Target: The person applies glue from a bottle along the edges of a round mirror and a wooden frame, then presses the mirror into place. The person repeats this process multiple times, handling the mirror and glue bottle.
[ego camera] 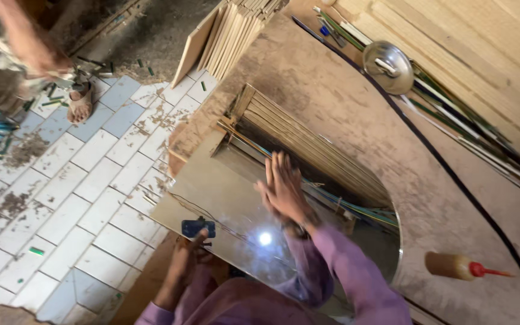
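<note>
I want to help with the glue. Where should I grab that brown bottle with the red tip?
Probably around the wide brown body of the bottle, coming down from above. It lies on its side on the dusty board, with the thin red nozzle pointing right, away from the mirror, and nothing crowds it.

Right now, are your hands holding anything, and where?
Right hand lies flat, open, on the mirror glass; left hand seems to grip the mirror's near edge.

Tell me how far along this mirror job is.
Done: the arched mirror lies flat on the dusty board. In hand: the right hand presses open on the glass; the left hand holds a small blue object at its near edge. Left: no frame is fitted, and the glue bottle lies aside.
</note>
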